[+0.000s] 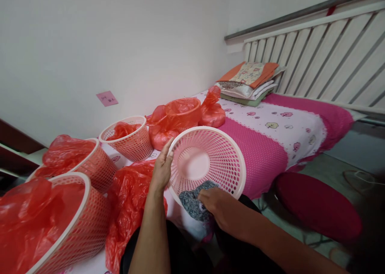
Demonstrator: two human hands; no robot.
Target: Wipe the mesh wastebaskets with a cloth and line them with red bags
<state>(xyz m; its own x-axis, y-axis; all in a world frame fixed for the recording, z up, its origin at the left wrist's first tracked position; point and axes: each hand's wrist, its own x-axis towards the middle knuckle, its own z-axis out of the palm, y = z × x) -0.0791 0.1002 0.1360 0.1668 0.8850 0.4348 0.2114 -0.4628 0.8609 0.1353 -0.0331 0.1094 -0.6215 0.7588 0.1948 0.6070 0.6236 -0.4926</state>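
A pink plastic mesh basket [224, 149] is tilted toward me over the edge of the bed, its round solid base showing inside. My left hand [163, 165] grips its rim on the left, thumb inside and fingers along the outside. In my right hand [215, 203] is a grey-green cloth [195, 208], bunched in closed fingers and pressed over the near rim of the basket. Part of the cloth hangs down outside the rim. Beside my left forearm lies a crumpled red plastic bag [129, 201].
Several similar baskets with red bags stand to the left, including one basket [135, 143] by the wall. A knotted red bag [212, 109] sits behind. Folded bedding [249, 81] lies near the radiator [315, 53]. A dark red round stool [315, 206] stands at right.
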